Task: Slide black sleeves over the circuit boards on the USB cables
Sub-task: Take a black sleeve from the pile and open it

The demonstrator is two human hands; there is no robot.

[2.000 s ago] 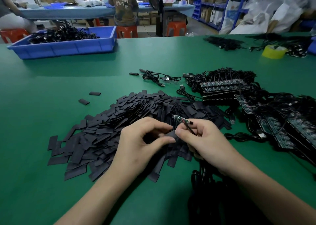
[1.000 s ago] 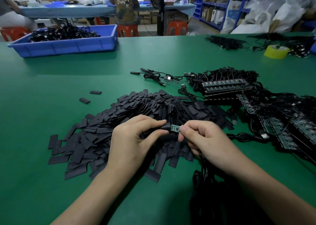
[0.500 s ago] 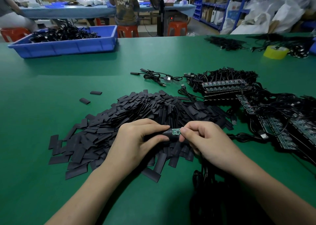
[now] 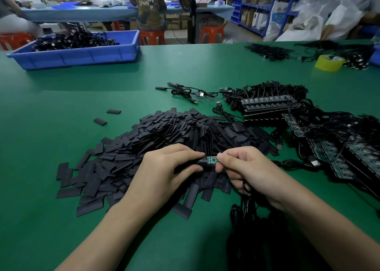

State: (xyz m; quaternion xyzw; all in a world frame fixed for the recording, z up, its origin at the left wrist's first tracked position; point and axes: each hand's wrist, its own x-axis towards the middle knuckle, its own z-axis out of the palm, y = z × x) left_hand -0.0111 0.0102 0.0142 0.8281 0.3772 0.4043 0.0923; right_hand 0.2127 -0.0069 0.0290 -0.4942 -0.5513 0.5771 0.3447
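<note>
L hand (image 4: 164,167) fingers pinching black sleeve (image 4: 200,161), R hand (image 4: 249,170) fingers pinching green circuit board (image 4: 212,159) w/ its far end inside sleeve, both above sleeve pile (image 4: 164,139) on green desk (image 4: 61,110), cable bundles (image 4: 308,126) at right

factory floor: shelving (image 4: 265,9), cable-filled bin (image 4: 82,54)

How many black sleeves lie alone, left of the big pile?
2. The near sleeve lies left of the pile; the far sleeve lies just beyond it. None seems hidden.
</note>
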